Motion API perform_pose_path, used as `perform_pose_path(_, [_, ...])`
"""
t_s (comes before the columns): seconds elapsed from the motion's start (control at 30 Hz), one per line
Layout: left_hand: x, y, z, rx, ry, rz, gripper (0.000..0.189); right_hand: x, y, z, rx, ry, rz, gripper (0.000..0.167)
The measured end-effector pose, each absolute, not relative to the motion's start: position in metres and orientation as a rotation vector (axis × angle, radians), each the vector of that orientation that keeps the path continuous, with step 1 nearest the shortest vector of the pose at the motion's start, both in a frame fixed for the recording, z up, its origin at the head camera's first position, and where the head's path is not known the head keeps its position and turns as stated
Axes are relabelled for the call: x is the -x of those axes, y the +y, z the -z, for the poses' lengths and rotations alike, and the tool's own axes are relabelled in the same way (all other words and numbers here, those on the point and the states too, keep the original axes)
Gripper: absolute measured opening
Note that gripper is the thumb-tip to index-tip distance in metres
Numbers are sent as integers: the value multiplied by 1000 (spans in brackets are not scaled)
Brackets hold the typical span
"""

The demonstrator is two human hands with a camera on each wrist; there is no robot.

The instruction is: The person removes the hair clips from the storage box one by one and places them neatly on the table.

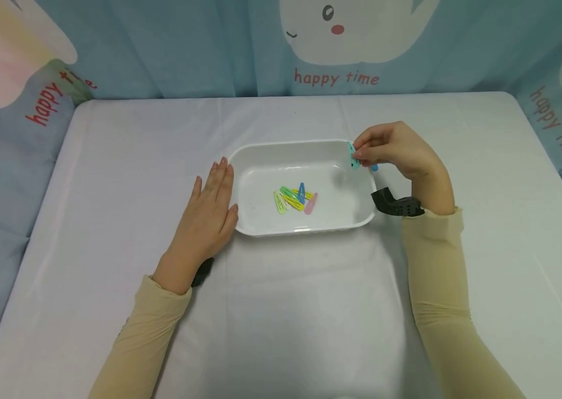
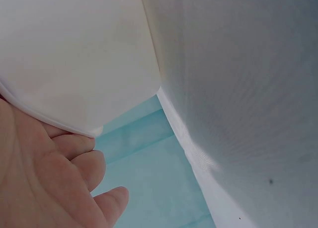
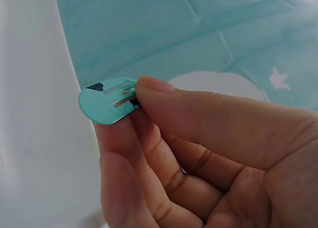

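Note:
Between thumb and fingers, my right hand (image 1: 400,148) pinches a teal snap hair clip (image 3: 107,104) above the far right corner of a white tray (image 1: 261,224). Several hair clips in yellow, green, blue and pink lie in a loose pile on the tray's floor, among them a blue hair clip (image 1: 302,193) and a pink hair clip (image 1: 311,203). My left hand (image 1: 206,216) lies with straight fingers along the tray's left rim and touches it. In the left wrist view its fingers (image 2: 89,168) are partly under the rim.
A small blue thing (image 1: 374,167) shows by the tray's right rim, mostly hidden below my right hand. White cloth (image 1: 300,310) covers the table. Blue printed curtains (image 1: 186,50) stand along its back and sides. A black wrist mount (image 1: 397,204) overlaps the tray's right edge.

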State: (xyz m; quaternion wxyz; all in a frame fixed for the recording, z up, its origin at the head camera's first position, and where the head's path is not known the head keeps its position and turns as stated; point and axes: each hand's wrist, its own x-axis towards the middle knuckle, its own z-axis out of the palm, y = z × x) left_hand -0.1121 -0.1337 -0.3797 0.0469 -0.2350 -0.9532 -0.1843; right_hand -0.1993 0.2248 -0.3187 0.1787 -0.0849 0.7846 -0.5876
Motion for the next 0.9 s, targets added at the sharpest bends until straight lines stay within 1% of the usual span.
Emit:
perform_pose_path(0.47, [113, -134, 382, 719, -2910, 559, 62, 201, 239, 318, 213, 2144, 1774, 4])
perform_pose_path(0.63, [113, -134, 382, 721, -2913, 553, 62, 202, 243, 320, 193, 2148, 1800, 7])
perform_pose_path(0.9, [113, -134, 381, 723, -2911, 553, 61, 203, 247, 321, 125, 2148, 1830, 7])
